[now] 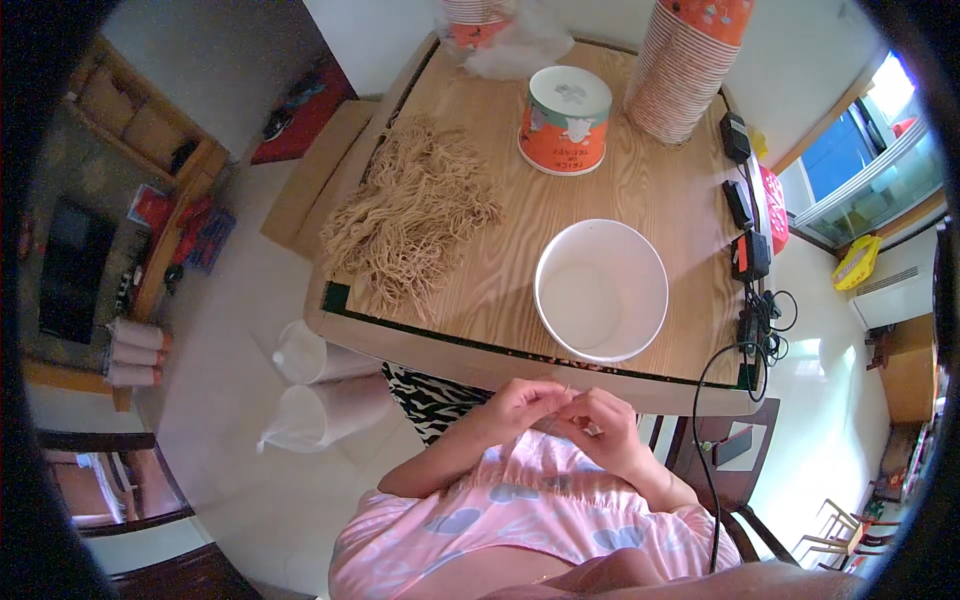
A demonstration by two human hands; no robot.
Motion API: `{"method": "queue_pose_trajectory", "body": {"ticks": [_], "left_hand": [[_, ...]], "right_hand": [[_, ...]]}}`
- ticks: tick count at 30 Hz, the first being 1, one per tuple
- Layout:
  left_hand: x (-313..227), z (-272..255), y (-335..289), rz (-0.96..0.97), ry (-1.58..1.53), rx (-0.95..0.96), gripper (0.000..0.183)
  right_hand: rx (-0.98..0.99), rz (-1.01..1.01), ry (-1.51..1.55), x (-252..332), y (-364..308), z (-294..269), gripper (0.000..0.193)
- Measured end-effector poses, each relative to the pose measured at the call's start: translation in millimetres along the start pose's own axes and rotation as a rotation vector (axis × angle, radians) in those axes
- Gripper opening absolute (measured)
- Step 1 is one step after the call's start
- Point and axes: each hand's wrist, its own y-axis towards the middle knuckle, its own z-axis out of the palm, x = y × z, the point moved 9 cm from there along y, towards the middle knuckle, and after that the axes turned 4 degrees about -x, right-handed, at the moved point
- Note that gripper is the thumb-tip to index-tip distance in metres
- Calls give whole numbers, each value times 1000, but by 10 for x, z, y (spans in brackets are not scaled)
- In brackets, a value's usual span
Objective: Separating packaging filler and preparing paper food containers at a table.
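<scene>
My left hand (525,408) and my right hand (606,428) meet just off the table's near edge, above my lap. Both have their fingers closed in a pinch, fingertips almost touching. A thin pale bit shows between them, too small to name. Beyond my right hand a white paper bucket (645,290) stands upright on the wooden table (490,310), its open mouth facing up. To the left lies a loose heap of thin beige cords (410,210). Farther back, an orange and green printed bucket (562,145) rests upside down, its white base on top.
A tall stack of nested paper buckets (680,75) leans at the back right. A clear plastic bag (520,50) lies at the back. Black power adapters (750,255) and cables line the right edge. Bagged bucket stacks (330,415) lie on the floor at left.
</scene>
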Motion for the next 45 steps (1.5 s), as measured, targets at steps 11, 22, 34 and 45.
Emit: {"method": "queue_pose_trajectory", "body": {"ticks": [11, 22, 34, 45], "left_hand": [[-508, -78, 161, 15, -489, -92, 36], [-838, 127, 162, 345, 312, -192, 27], [-805, 128, 159, 249, 354, -184, 20], [-633, -33, 169, 252, 150, -291, 8]], "right_hand": [[291, -13, -14, -178, -230, 392, 9], [-221, 73, 25, 6, 142, -624, 18], [-228, 32, 77, -1, 344, -565, 11], [-204, -57, 55, 95, 384, -562, 13]]}}
